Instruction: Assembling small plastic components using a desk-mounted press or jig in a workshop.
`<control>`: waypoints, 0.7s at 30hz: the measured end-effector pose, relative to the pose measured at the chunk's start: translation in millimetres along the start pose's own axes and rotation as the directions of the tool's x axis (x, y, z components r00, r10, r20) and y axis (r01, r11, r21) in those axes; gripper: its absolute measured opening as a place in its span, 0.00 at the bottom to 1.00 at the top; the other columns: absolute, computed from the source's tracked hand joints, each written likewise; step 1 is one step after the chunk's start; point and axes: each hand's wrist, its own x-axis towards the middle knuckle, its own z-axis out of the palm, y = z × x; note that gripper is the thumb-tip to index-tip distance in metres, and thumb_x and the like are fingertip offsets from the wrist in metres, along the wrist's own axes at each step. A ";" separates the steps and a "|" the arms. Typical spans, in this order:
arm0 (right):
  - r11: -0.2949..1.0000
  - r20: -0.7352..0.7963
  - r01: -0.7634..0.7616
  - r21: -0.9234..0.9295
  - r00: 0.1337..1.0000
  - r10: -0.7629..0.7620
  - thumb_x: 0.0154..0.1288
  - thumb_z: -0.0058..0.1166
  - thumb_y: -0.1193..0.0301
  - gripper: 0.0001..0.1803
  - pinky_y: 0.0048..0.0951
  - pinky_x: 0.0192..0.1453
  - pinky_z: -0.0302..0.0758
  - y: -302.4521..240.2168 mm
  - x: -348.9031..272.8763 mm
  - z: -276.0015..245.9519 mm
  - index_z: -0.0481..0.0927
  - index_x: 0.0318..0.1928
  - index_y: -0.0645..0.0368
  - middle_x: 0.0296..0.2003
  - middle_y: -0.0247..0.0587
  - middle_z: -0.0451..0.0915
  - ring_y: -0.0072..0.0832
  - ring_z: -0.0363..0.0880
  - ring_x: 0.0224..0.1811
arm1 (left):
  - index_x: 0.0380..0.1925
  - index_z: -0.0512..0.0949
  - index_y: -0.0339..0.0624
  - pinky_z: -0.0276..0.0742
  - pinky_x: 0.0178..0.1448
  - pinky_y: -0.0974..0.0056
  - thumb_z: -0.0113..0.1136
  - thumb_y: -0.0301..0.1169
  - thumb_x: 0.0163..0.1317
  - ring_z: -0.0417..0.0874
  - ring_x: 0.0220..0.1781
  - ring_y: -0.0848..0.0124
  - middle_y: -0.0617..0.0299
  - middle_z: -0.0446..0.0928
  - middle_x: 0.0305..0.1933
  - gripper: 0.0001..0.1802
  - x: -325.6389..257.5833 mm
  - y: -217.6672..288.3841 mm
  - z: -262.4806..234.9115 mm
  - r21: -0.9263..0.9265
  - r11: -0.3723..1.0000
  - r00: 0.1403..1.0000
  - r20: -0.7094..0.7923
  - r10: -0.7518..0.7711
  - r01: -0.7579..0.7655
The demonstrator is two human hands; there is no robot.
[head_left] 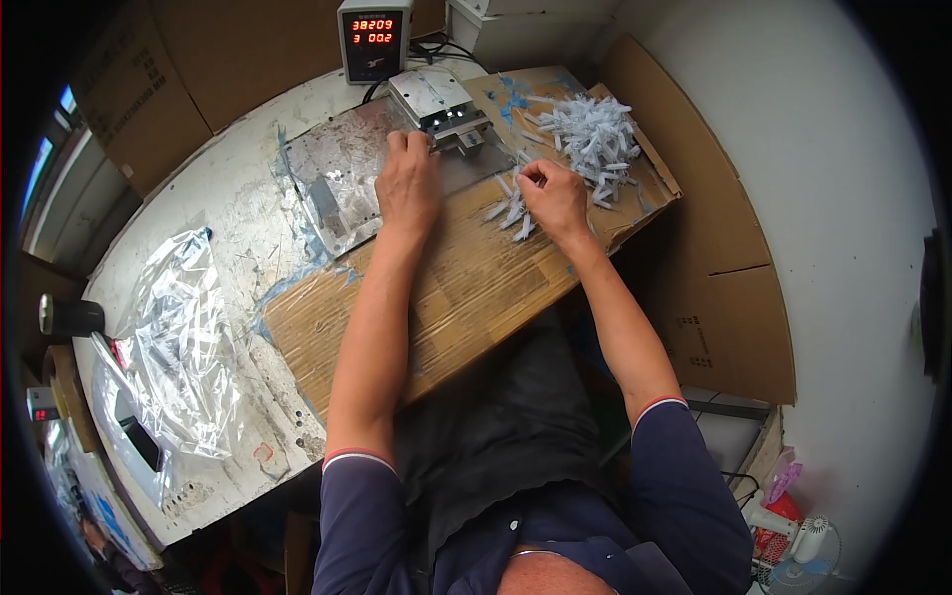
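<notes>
My left hand (407,186) is at the front left edge of a small metal machine (433,96) with a pale top plate and tiny lights. Its fingers are curled together, and whatever they grip is hidden. My right hand (555,201) hovers at a small scatter of whitish plastic pieces (514,215), thumb and fingertips pinched; I cannot make out what sits between them. Beyond it rises a larger heap of the same short, translucent pieces (595,139). Under the left hand and machine lies a worn metal plate (347,149).
Brown cardboard (466,288) covers the table's near side. A box with a red digit display (375,45) stands behind the machine, cables beside it. On the left are a clear plastic bag (183,347), a dark cup (71,315) and a phone (140,442). Cardboard walls (724,248) border the right.
</notes>
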 end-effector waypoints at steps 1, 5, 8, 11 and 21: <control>1.000 -0.001 0.000 0.000 1.000 0.000 0.60 0.65 0.69 0.05 0.39 0.40 0.81 -3.5 -0.4 1.2 0.86 0.34 0.57 0.33 0.42 0.87 0.42 0.87 0.36 | 0.43 0.76 0.45 0.82 0.41 0.50 0.69 0.31 0.62 0.85 0.43 0.50 0.54 0.76 0.47 0.13 -0.3 0.4 -0.8 0.002 1.000 1.000 0.004 -0.016 0.016; 0.992 0.089 0.046 -0.118 0.995 -0.036 0.58 0.64 0.67 0.08 0.44 0.42 0.80 -10.5 -0.4 3.4 0.85 0.32 0.58 0.33 0.45 0.87 0.46 0.86 0.36 | 0.43 0.77 0.46 0.82 0.40 0.51 0.69 0.32 0.62 0.85 0.42 0.51 0.55 0.76 0.46 0.12 -0.3 1.1 -1.8 -0.002 1.000 1.000 -0.018 -0.023 0.023; 0.964 0.175 0.111 -0.243 0.982 -0.068 0.58 0.64 0.65 0.10 0.47 0.44 0.80 -13.2 0.3 4.4 0.85 0.31 0.59 0.34 0.47 0.87 0.49 0.85 0.37 | 0.42 0.77 0.46 0.82 0.40 0.51 0.67 0.32 0.64 0.85 0.43 0.52 0.56 0.77 0.45 0.10 -1.3 -1.6 0.8 0.015 1.000 0.999 -0.052 -0.007 0.008; 0.951 0.247 0.092 -0.295 0.969 -0.017 0.58 0.63 0.65 0.10 0.47 0.44 0.80 -15.8 4.6 4.8 0.85 0.31 0.59 0.34 0.48 0.86 0.50 0.85 0.37 | 0.42 0.78 0.46 0.82 0.40 0.52 0.66 0.31 0.65 0.85 0.42 0.52 0.57 0.78 0.44 0.08 -2.1 -6.9 3.9 0.038 0.999 0.999 -0.040 0.008 -0.006; 0.970 -0.021 -0.099 0.222 0.994 0.107 0.65 0.65 0.67 0.09 0.30 0.39 0.78 -6.9 6.2 6.0 0.85 0.35 0.61 0.28 0.41 0.85 0.28 0.83 0.30 | 0.49 0.76 0.45 0.80 0.41 0.55 0.58 0.26 0.71 0.87 0.40 0.56 0.52 0.84 0.40 0.09 0.2 -8.3 4.0 -0.221 0.973 0.992 -0.091 -0.091 0.069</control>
